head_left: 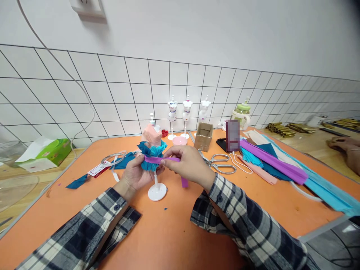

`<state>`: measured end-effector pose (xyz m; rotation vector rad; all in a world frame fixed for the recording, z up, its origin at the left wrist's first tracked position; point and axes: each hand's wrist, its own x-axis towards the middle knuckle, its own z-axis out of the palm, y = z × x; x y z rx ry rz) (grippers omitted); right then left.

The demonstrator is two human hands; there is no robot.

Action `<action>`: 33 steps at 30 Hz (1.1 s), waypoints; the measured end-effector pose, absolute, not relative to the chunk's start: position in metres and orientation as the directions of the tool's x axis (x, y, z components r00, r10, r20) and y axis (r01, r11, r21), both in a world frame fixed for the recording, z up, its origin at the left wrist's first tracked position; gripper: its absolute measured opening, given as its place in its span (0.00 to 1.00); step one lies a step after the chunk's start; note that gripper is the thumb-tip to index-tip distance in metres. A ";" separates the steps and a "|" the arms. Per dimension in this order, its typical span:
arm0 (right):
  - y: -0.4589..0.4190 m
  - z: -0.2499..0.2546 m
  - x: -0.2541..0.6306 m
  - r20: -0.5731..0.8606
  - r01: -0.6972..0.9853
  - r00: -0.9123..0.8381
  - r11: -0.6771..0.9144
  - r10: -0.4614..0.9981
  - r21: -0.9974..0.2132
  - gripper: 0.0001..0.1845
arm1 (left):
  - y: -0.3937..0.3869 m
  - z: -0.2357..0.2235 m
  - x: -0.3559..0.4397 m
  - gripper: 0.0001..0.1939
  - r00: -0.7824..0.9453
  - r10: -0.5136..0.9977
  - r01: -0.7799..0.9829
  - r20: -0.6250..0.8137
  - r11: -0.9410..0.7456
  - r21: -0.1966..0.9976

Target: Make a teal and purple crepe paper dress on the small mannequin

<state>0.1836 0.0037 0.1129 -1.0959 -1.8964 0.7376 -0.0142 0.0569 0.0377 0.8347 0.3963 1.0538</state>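
A small white mannequin on a round stand [156, 192] wears a peach paper top [152, 135] and a ruffled blue paper skirt [155, 150]. Across the skirt runs a purple paper strip [153, 160], its loose end hanging below my right hand. My left hand [136, 174] is closed around the skirt's left side, thumb on the strip's end; some of its fingers are hidden behind the skirt. Thumb and fingers of my right hand [187, 161] pinch the strip at the skirt's right side.
Scissors [222, 165], a phone [233, 135] and colored paper strips [281, 161] lie to the right. Three more mannequins [187, 112], a cardboard box [203, 137] and a bottle [242, 114] stand behind. Blue scraps and a tag [98, 169] lie left; another person's hand [345, 148] shows far right.
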 end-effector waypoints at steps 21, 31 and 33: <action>0.017 0.112 0.193 0.411 0.288 -0.332 0.506 0.849 -0.813 0.04 | 0.031 0.046 -0.006 0.26 0.638 0.764 -0.664 0.094 0.485 0.570; 0.013 0.114 0.191 0.138 0.140 -0.397 0.209 0.907 -0.968 0.15 | 0.028 0.043 -0.009 0.28 0.620 0.774 -0.720 0.127 0.497 0.485; 0.015 0.112 0.191 0.144 0.100 -0.401 0.200 0.905 -0.975 0.15 | 0.028 0.042 -0.010 0.28 0.599 0.788 -0.739 0.141 0.477 0.476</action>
